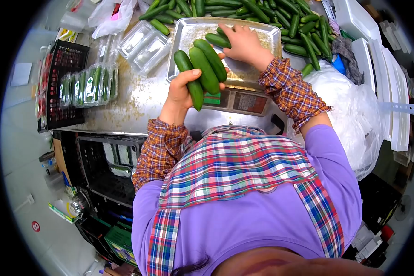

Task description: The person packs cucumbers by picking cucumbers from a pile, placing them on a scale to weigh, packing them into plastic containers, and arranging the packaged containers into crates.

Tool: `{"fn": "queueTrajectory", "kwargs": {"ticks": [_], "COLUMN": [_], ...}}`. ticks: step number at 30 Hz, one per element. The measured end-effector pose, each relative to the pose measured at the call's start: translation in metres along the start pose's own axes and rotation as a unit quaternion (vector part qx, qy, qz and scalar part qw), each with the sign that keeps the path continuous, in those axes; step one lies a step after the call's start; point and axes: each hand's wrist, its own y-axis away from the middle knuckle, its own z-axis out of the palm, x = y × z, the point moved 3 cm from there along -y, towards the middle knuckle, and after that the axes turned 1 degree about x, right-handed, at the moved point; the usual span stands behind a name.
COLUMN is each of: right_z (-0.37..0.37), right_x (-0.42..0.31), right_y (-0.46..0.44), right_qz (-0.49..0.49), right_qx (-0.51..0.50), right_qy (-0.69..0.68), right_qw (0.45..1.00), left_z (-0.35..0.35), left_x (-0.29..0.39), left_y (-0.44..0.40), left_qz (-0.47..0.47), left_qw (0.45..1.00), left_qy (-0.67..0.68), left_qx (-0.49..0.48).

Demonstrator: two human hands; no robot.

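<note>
My left hand is wrapped around three green cucumbers, holding them side by side above the near edge of a metal tray. At the tray's middle, my right hand has its fingers and thumb around the end of a cucumber. Part of another cucumber shows just behind that one, under the fingertips. The tray rests on a scale with a panel at its front. Close by on the left lies an open clear plastic clamshell box.
A large pile of cucumbers covers the back of the metal table. Packed clamshells of cucumbers stand at left beside a black crate. A white plastic bag bulges at right, near white foam boxes.
</note>
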Motion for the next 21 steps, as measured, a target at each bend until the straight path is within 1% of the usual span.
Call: {"fn": "queueTrajectory", "kwargs": {"ticks": [1, 2, 4, 5, 6, 8, 11, 14, 15, 16, 18, 19, 20, 21], "right_z": [0.001, -0.001, -0.003, -0.005, -0.006, -0.006, -0.005, -0.005, -0.008, -0.011, -0.027, -0.039, -0.041, -0.044], "right_x": [-0.001, 0.002, 0.001, 0.001, 0.001, 0.001, 0.008, 0.024, 0.031, 0.037, 0.049, 0.054, 0.064, 0.075], "right_y": [0.0, 0.0, 0.0, 0.0, -0.001, -0.001, -0.002, 0.001, 0.003, 0.005, 0.009, 0.011, 0.011, 0.015], "right_qz": [-0.004, -0.004, -0.01, -0.007, -0.002, 0.005, 0.03, 0.062, 0.064, 0.067, 0.097, 0.114, 0.112, 0.126], "right_qx": [-0.012, -0.014, -0.022, -0.028, -0.031, -0.038, -0.063, -0.048, -0.051, -0.036, -0.043, -0.06, -0.034, -0.056], "right_qy": [0.016, 0.014, 0.006, 0.007, 0.009, 0.014, 0.004, 0.005, 0.004, 0.012, -0.035, -0.044, -0.039, -0.054], "right_qw": [1.0, 1.0, 1.0, 1.0, 0.999, 0.999, 0.998, 0.997, 0.997, 0.997, 0.994, 0.991, 0.992, 0.989], "left_z": [-0.004, -0.011, -0.024, -0.028, -0.026, -0.025, -0.029, -0.03, -0.031, -0.033, -0.038, -0.03, -0.031, -0.032], "left_x": [0.004, 0.019, 0.033, 0.039, 0.046, 0.052, 0.045, 0.032, 0.028, 0.025, 0.017, 0.013, 0.012, 0.01], "left_y": [-0.004, -0.014, -0.027, -0.033, -0.04, -0.052, -0.066, -0.07, -0.073, -0.076, -0.078, -0.073, -0.069, -0.067], "left_qz": [-0.002, -0.019, -0.01, -0.003, 0.013, 0.006, 0.095, 0.094, 0.065, 0.062, 0.054, 0.014, 0.012, 0.011], "left_qw": [1.0, 0.986, 0.946, 0.905, 0.86, 0.748, 0.578, 0.464, 0.447, 0.45, 0.456, 0.406, 0.397, 0.388], "left_qy": [-0.017, -0.156, -0.308, -0.4, -0.489, -0.652, -0.806, -0.879, -0.891, -0.891, -0.888, -0.913, -0.917, -0.921], "left_qx": [0.004, 0.051, 0.097, 0.147, 0.147, 0.124, 0.084, 0.057, 0.042, 0.018, -0.027, -0.021, -0.017, -0.014]}}
